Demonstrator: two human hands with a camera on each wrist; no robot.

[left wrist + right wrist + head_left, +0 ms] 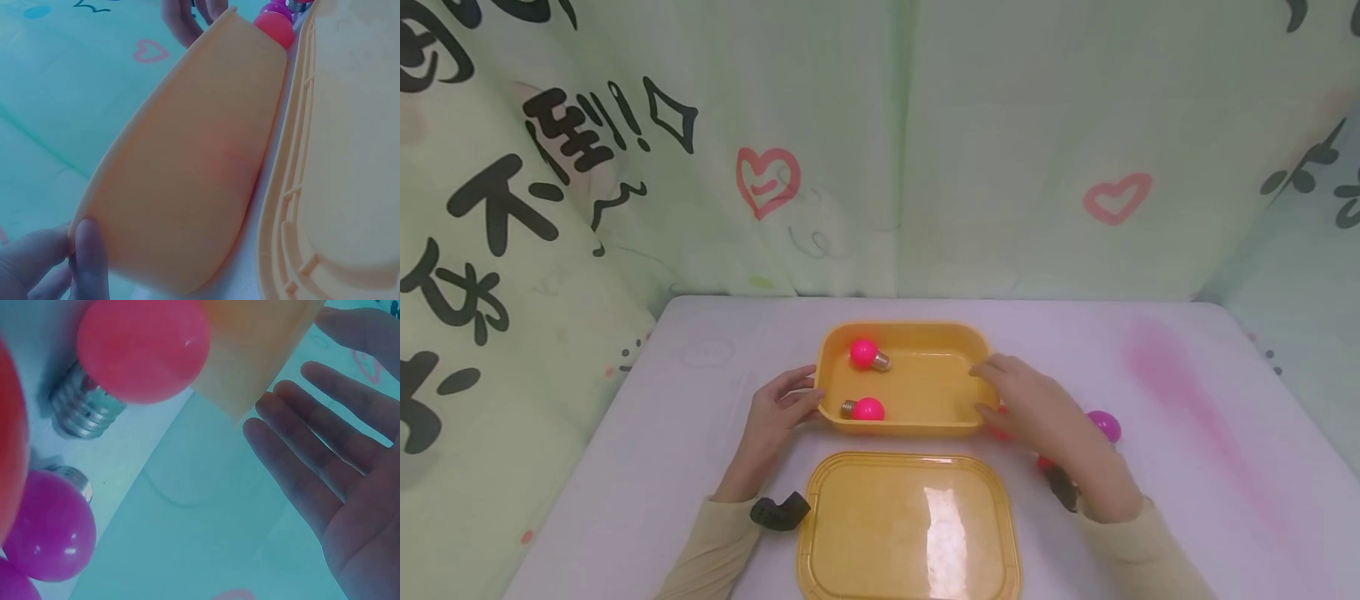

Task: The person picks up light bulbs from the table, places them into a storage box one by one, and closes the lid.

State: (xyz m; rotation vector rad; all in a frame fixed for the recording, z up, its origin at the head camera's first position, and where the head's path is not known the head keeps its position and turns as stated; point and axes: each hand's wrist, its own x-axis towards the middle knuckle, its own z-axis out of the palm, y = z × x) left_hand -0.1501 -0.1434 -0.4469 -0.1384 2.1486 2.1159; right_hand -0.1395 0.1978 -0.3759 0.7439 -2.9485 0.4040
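Note:
A yellow plastic box [925,383] stands on the table with two pink light bulbs lying in it, one near the back [863,353] and one near the front [868,409]. My left hand [775,417] pinches the box's left end, its thumb [91,253] on the outer wall and its other fingers across the rim. At the right end is my right hand [1037,408], fingers extended and fingertips by the rim. Below the box lies a flat yellow lid [872,533]. Beside the box's right end, a red bulb [144,350] is partly hidden by the right hand in the head view.
Purple bulbs [1105,425] and more red ones lie right of the box, partly behind the right forearm. Black straps [780,511] sit at the wrists. A patterned green curtain [1000,167] hangs along the back edge of the white table [1180,483].

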